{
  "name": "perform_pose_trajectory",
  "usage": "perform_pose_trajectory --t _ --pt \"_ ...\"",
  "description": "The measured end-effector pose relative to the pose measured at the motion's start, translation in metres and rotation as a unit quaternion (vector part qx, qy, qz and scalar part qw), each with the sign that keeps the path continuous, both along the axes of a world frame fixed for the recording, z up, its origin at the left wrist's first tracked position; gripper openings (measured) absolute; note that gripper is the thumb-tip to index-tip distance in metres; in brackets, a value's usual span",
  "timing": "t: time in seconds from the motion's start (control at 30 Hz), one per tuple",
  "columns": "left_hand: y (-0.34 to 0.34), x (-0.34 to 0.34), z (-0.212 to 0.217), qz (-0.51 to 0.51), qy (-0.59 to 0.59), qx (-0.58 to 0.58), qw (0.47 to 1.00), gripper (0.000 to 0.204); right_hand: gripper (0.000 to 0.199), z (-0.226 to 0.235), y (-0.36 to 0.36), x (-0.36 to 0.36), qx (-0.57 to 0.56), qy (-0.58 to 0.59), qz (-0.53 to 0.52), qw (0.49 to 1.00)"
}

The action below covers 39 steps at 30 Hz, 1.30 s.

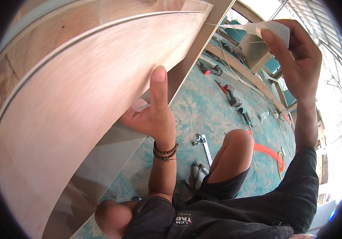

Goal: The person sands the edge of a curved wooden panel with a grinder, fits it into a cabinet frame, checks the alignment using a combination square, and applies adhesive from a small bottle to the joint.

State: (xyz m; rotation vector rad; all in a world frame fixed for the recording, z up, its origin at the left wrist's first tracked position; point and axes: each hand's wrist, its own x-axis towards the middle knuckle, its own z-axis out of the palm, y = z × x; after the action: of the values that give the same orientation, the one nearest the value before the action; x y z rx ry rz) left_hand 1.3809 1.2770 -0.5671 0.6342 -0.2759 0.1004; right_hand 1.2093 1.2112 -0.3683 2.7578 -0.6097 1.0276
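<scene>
A pale wooden panel with a curved upper edge spans the left side of the view. At its lower edge is my left hand, the thumb raised against the panel's face and the other fingers hooked behind, partly hidden. My right hand is raised at the upper right, its fingers wrapped round a white translucent squeeze bottle with a long thin nozzle. The bottle lies nearly level. Its nozzle tip is close to the wooden upright at the panel's right end; whether they touch I cannot tell.
On the dusty green floor lie a red and black power tool, a cordless drill, a teal air tool with a coiled orange hose, and a combination square. A wooden frame stands behind them.
</scene>
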Motion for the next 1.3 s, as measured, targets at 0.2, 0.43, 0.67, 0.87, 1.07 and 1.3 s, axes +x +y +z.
perform_pose_trajectory --t 0.2,0.43,0.67,0.87,1.07,1.3 --pt "0.001 0.002 0.0 0.01 -0.005 0.0 1.0 0.058 0.029 -0.008 0.0 0.008 -0.014 0.011 0.024 1.0" --pt "0.0 0.0 0.001 0.012 0.008 -0.002 1.0 0.056 0.028 -0.007 -0.001 0.012 0.002 0.02 0.025 0.999" --pt "-0.003 0.004 -0.004 0.019 0.002 -0.009 1.0 0.056 0.028 -0.008 -0.003 0.012 -0.008 0.016 0.034 0.999" --pt "-0.008 0.003 0.0 0.048 0.005 -0.027 0.998 0.056 0.028 -0.01 -0.005 0.01 -0.013 0.005 0.023 1.0" --pt "0.0 0.006 -0.006 0.002 0.002 0.014 1.0 0.063 0.025 -0.016 0.001 0.004 0.007 0.009 0.009 1.0" --pt "-0.001 0.003 0.001 0.012 0.008 0.002 1.0 0.067 0.027 -0.022 -0.005 0.012 0.021 0.01 0.04 0.999"
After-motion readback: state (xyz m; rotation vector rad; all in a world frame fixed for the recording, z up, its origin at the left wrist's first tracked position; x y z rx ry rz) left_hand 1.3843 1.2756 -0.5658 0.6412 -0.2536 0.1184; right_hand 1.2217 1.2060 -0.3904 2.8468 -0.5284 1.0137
